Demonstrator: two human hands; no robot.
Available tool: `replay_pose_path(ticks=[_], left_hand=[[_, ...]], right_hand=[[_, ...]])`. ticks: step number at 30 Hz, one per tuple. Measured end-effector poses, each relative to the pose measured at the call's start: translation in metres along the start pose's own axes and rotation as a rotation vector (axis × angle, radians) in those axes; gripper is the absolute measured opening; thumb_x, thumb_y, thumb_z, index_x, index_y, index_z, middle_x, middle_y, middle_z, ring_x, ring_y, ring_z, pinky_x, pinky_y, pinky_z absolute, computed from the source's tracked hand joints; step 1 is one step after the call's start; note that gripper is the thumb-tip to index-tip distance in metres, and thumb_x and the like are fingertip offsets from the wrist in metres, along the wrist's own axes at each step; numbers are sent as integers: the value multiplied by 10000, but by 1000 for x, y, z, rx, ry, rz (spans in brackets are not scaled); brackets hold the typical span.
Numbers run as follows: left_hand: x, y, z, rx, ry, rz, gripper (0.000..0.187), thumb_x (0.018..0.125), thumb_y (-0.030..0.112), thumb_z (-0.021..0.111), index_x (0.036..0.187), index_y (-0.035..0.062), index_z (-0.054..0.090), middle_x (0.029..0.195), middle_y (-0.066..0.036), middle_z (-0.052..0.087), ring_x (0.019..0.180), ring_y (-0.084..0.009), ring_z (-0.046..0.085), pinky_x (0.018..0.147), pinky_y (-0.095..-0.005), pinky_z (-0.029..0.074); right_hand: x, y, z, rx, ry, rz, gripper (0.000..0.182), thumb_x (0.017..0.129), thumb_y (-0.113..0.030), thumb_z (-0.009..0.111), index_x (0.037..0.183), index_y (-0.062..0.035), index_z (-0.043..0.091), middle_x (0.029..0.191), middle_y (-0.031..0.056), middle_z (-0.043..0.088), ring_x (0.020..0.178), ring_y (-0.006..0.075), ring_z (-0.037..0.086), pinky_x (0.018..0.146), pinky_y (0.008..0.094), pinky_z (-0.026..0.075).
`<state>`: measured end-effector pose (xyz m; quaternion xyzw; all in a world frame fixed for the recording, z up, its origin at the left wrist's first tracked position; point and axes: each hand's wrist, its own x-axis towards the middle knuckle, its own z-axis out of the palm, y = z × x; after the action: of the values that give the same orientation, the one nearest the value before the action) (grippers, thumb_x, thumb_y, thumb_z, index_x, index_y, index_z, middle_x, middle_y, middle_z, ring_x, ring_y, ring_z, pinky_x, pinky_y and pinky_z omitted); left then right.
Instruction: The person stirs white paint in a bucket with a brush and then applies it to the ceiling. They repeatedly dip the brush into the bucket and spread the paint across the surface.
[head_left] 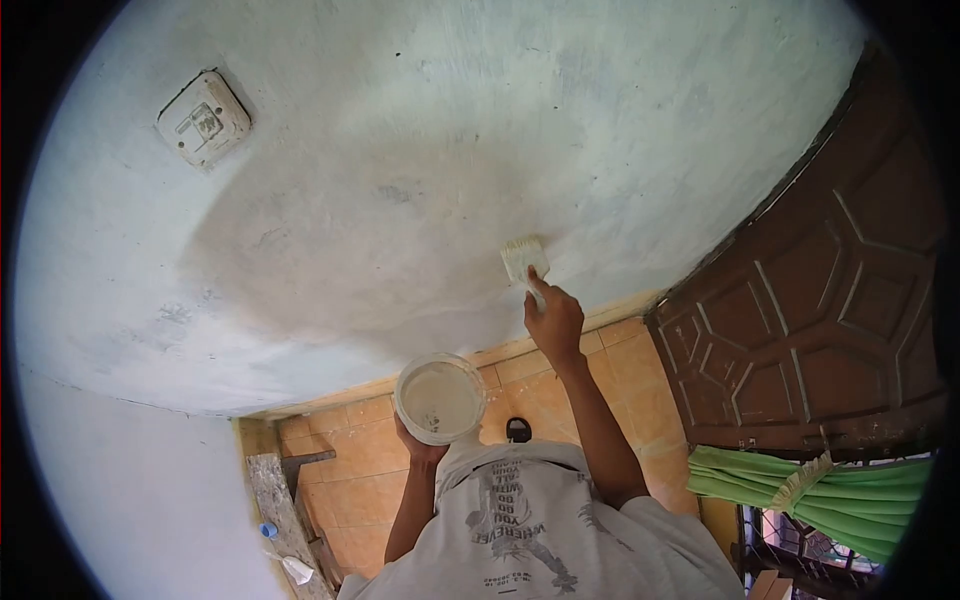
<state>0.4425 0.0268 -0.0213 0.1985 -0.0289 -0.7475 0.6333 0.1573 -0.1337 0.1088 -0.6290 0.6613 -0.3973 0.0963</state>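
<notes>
My right hand (556, 322) is closed around the handle of a wide paintbrush (523, 260), its index finger laid along the brush head. The pale bristles are against or very close to the wall (400, 215); exact contact cannot be told. In front of my shirt, my left hand (420, 446) grips the side of a round whitish tub (441, 400) from below. Whitish liquid lies inside, with a few dark specks on it. Most of the left fingers are hidden behind the tub. The wall is pale blue-white with a greyer shaded patch and scattered scuffs.
A wall switch plate (204, 119) sits at upper left. A brown panelled door (820, 280) and a green curtain (810, 495) by a window are to the right. At lower left, a worn wooden board (283, 520) stands on the orange tiled floor (350, 500), near a blue cup-like object (267, 530).
</notes>
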Motion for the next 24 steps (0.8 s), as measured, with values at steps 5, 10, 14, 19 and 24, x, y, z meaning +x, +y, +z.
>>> replay_pose_path(ticks=[5,10,14,19,24], left_hand=[[-4,1,-7,-21,8,-22,785,994,696,443,1561,153,454,1538,-119,527,1397,-359,521,1128,-583,476],[-9,3,-11,-23,16,-19,781,991,689,442,1565,160,452,1544,-113,524,1401,-360,519,1127,-585,475],[-16,4,-6,4,51,-26,780,993,686,434,1569,160,449,1550,-110,519,1402,-360,518,1130,-585,472],[-17,1,-8,-25,57,7,750,1012,658,413,1567,155,450,1549,-117,517,1406,-360,511,1138,-579,466],[-20,3,-5,24,48,12,730,1021,642,404,1557,149,460,1528,-114,535,1394,-353,519,1135,-572,468]], right_hand=[[-30,68,45,-92,-239,105,490,874,-199,753,1361,-203,712,960,225,748,860,406,729,766,473,585],[-10,34,11,-6,-189,98,478,887,-195,743,1364,-176,710,974,229,749,850,400,733,768,460,585],[22,-29,-49,196,-19,-15,482,888,-149,744,1368,-137,704,846,220,722,780,376,715,721,454,565],[23,-52,-62,256,127,-103,486,891,-109,749,1374,-130,702,758,169,664,677,327,677,646,425,543],[-9,28,27,63,117,-135,501,890,-114,742,1389,-139,693,750,149,641,679,327,671,635,431,538]])
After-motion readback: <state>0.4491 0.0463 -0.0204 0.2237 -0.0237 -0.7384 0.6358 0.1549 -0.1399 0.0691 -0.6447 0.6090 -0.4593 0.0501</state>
